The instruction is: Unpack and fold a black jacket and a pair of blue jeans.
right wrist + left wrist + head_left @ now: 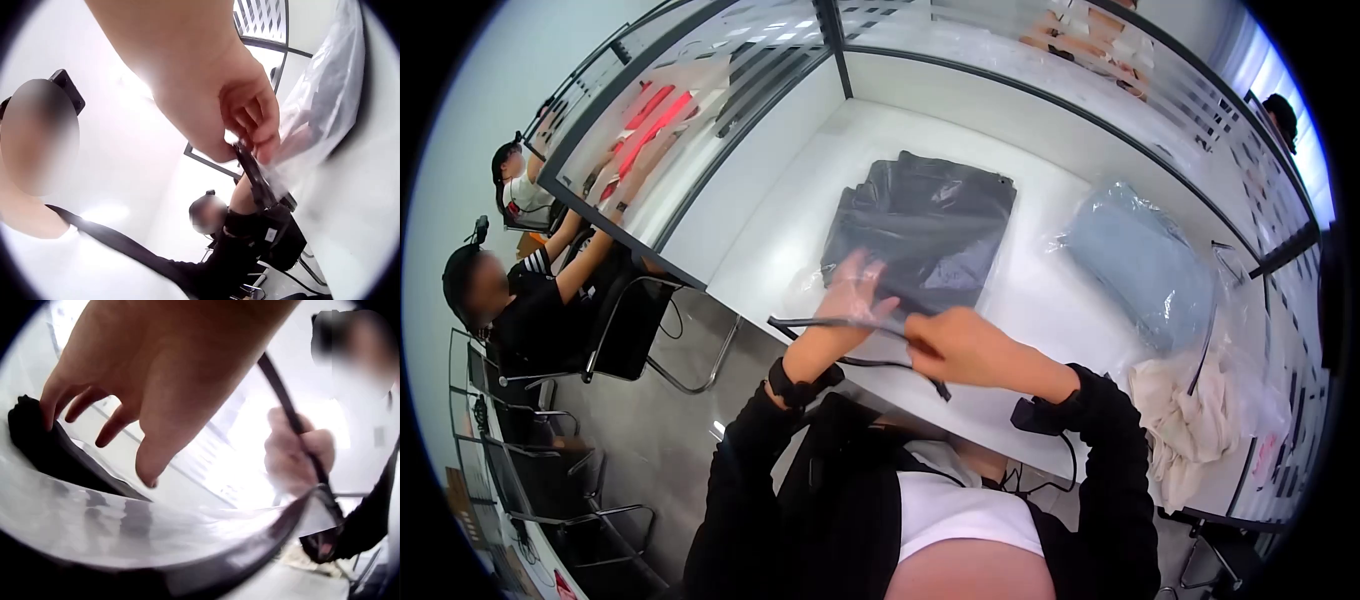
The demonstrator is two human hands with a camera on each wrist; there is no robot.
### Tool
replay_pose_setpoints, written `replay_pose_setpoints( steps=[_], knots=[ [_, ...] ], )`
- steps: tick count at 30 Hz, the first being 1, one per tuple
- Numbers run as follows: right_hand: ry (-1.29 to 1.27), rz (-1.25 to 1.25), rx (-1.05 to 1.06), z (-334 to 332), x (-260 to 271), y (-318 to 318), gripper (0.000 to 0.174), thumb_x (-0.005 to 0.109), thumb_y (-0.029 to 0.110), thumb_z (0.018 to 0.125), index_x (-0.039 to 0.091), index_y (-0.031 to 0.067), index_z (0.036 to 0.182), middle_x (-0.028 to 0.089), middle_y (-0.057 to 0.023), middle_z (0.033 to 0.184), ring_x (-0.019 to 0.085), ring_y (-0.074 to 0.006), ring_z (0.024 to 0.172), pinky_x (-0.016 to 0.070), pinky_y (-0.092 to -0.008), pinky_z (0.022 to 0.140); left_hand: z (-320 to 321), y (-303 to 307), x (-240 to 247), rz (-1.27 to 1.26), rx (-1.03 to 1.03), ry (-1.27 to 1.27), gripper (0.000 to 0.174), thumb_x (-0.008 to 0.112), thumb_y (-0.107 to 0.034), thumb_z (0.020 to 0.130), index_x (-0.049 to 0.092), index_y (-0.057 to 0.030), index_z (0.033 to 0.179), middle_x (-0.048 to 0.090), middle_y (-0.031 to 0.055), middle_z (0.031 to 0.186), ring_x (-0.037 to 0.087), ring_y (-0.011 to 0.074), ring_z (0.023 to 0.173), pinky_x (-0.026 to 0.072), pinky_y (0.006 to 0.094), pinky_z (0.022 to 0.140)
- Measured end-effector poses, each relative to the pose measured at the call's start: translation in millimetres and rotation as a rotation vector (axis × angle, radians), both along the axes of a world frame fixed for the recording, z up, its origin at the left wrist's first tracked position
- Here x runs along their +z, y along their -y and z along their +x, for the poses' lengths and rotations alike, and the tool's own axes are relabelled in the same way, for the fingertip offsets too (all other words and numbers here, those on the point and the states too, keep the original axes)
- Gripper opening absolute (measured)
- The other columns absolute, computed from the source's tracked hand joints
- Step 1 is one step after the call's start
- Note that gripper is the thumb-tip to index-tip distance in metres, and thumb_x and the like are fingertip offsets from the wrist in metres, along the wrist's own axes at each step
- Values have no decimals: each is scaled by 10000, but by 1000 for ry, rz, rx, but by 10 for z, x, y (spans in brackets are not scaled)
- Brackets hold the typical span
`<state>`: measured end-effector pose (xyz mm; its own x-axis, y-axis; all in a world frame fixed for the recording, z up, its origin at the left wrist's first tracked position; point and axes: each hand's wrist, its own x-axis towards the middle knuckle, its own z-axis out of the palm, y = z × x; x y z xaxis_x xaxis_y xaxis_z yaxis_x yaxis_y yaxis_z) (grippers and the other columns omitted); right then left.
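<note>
A folded dark grey garment lies in a clear plastic bag on the white table. My left hand reaches through the bag's dark-edged opening, fingers spread over the garment's near left part. In the left wrist view, the left hand has loosely bent, separated fingers, with the fingertips at the dark cloth. The dark edge loops around my left wrist. My right hand pinches that edge at the bag's near side; the right wrist view shows thumb and fingers of the right hand closed on it.
A bagged light blue garment lies to the right, with cream cloth and loose plastic nearer the right edge. Framed partitions border the table at the back and sides. People sit at the left, beside chairs.
</note>
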<state>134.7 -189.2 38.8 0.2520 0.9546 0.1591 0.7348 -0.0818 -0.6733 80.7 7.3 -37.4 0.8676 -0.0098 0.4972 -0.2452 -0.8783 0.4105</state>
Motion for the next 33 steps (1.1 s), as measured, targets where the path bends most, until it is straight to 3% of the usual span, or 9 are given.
replay_pose_setpoints(
  steps=[4, 8, 10, 15, 18, 21, 24, 28, 33],
  knots=[
    [-111, -299, 365, 162, 153, 39, 279, 558, 286, 824, 519, 21, 750, 585, -127, 642, 582, -289, 617, 447, -354, 549, 84, -41, 261, 410, 419, -575, 981, 727, -454, 605, 192, -148, 1368, 66, 299, 1377, 126, 494, 1247, 223, 630, 930],
    [12, -54, -199, 1053, -105, -109, 268, 589, 312, 781, 588, 45, 750, 605, -121, 659, 593, -270, 595, 458, -343, 569, 228, -196, 302, 148, 329, -843, 1107, 742, -532, 541, 79, -269, 1388, 49, 295, 1384, 94, 504, 1256, 209, 653, 922],
    [223, 9, -444, 1735, -405, -98, 298, 607, 318, 754, 575, 33, 836, 587, -134, 738, 586, -291, 779, 457, -365, 684, 315, -226, 295, 194, 342, -812, 1103, 747, -538, 536, 75, -311, 1380, 80, 295, 1375, 153, 505, 1235, 279, 604, 915],
    [597, -228, -856, 2496, -987, -29, 413, 610, 348, 751, 536, 29, 1003, 591, -163, 790, 573, -326, 809, 459, -383, 738, 579, -343, 319, 176, 331, -784, 1070, 750, -479, 570, 83, -270, 1380, 244, 301, 1314, 335, 456, 1159, 376, 478, 891],
    [253, -243, -768, 2630, -937, -42, 462, 639, 402, 724, 574, 2, 946, 605, -189, 837, 579, -322, 810, 449, -380, 728, 610, -406, 105, -191, 159, -477, 952, 732, -415, 619, 186, -183, 1363, 480, 282, 1125, 505, 375, 1011, 418, 393, 857],
    [254, -318, -650, 2630, -823, -66, 444, 629, 434, 731, 612, 7, 852, 615, -177, 812, 591, -297, 807, 452, -348, 705, 590, -343, 289, -211, 190, -697, 719, 701, -337, 670, 385, -83, 1263, 594, 224, 921, 581, 321, 864, 446, 340, 798],
    [29, -126, -654, 2611, -650, 37, 419, 602, 434, 760, 622, 15, 749, 610, -163, 733, 599, -260, 755, 451, -333, 670, 383, -348, 319, -260, 4, -564, 527, 684, -302, 695, 522, -42, 1124, 614, 184, 874, 592, 299, 821, 455, 341, 757],
    [-20, 74, -772, 2873, -464, 372, 292, 532, 312, 853, 628, 104, 672, 415, 50, 469, 361, -38, 421, 276, -228, 397, 1, -370, 583, -158, -143, -517, 441, 687, -263, 706, 560, -54, 1073, 566, 142, 999, 555, 278, 888, 442, 324, 765],
    [-11, 176, -971, 2939, 330, 1339, 229, 519, 307, 864, 642, 114, 849, 499, 73, 639, 363, -22, 529, 298, -204, 477, -432, -560, 649, -902, -141, -566, 460, 704, -45, 668, 511, 7, 1082, 574, 45, 989, 514, 109, 923, 396, 253, 843]
  ],
)
